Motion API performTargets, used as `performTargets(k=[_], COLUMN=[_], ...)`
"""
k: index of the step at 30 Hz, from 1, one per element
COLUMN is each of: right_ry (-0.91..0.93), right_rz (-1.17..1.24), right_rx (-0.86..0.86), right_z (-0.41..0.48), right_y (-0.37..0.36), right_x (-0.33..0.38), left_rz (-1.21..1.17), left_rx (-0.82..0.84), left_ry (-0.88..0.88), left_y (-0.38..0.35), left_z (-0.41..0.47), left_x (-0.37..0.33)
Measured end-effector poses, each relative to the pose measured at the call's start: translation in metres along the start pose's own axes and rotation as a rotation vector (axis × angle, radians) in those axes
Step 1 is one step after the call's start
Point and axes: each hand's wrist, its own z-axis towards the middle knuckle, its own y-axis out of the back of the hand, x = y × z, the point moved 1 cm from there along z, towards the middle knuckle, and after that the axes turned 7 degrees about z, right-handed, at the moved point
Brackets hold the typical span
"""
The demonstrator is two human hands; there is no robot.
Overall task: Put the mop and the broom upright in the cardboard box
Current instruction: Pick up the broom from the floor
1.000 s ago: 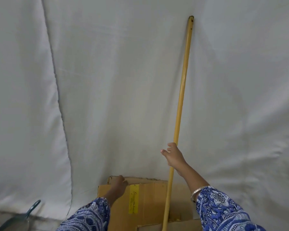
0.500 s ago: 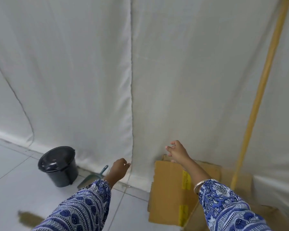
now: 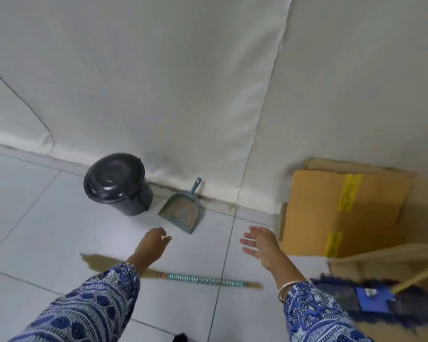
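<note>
Cardboard box (image 3: 341,213) holds our mop (image 3: 376,299); broom (image 3: 203,280) flat on floor (image 3: 47,230). Left hand (image 3: 151,245) loosely curled, right hand (image 3: 260,243) fingers spread, both empty.

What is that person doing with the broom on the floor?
Someone is tidying the cleaning tools. The mop already sits in the cardboard box. The broom lies flat on the floor tiles, not picked up yet. Both hands are empty and open: the left hand and right hand reach out above it. A black bin and dustpan stand by the wall.
</note>
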Motion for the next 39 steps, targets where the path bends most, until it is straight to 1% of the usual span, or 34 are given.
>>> performTargets(k=[3,5,6,11,13,17,19,20,22,24,27,29,31,34,36,39], right_ry=[-0.143,-0.203,-0.241,-0.386,-0.447,-0.499,-0.48,-0.458,-0.415,-0.393,-0.378,-0.35,-0.301,-0.215,-0.125,0.057], right_rz=[0.059,0.09,0.095,0.15,0.228,0.362,0.359,0.358,0.345,0.357,0.423,0.421,0.367,0.3,0.281,0.234], right_rx=[-0.053,-0.094,-0.124,-0.272,-0.286,-0.339,-0.347,-0.34,-0.331,-0.357,-0.36,-0.393,-0.412,-0.396,-0.376,-0.334], right_z=[0.081,0.129,0.163,0.288,0.329,0.394,0.415,0.421,0.43,0.433,0.419,0.397,0.368,0.317,0.273,0.205], right_y=[-0.017,-0.02,-0.02,-0.014,-0.014,-0.011,-0.011,-0.013,-0.015,-0.015,-0.014,-0.014,-0.012,-0.008,-0.005,-0.007], right_x=[-0.067,-0.103,-0.132,-0.252,-0.304,-0.391,-0.415,-0.42,-0.427,-0.425,-0.408,-0.382,-0.346,-0.281,-0.231,-0.158], left_rz=[0.04,0.06,0.07,0.172,0.235,0.438,0.54,0.581,0.633,0.646,0.66,0.663,0.644,0.58,0.5,0.432], left_rx=[0.064,0.11,0.158,0.264,0.289,0.379,0.367,0.328,0.231,0.175,0.198,0.226,0.239,0.234,0.231,0.202], left_ry=[0.04,0.034,0.033,-0.042,-0.079,-0.197,-0.271,-0.299,-0.351,-0.407,-0.436,-0.43,-0.426,-0.429,-0.413,-0.402], left_y=[-0.055,-0.092,-0.126,-0.255,-0.309,-0.401,-0.433,-0.443,-0.455,-0.457,-0.443,-0.421,-0.391,-0.337,-0.294,-0.227], left_z=[0.059,0.09,0.112,0.189,0.218,0.265,0.278,0.283,0.287,0.289,0.282,0.269,0.249,0.216,0.186,0.143], left_x=[0.04,0.059,0.074,0.119,0.136,0.163,0.174,0.178,0.185,0.186,0.18,0.166,0.146,0.109,0.081,0.04])
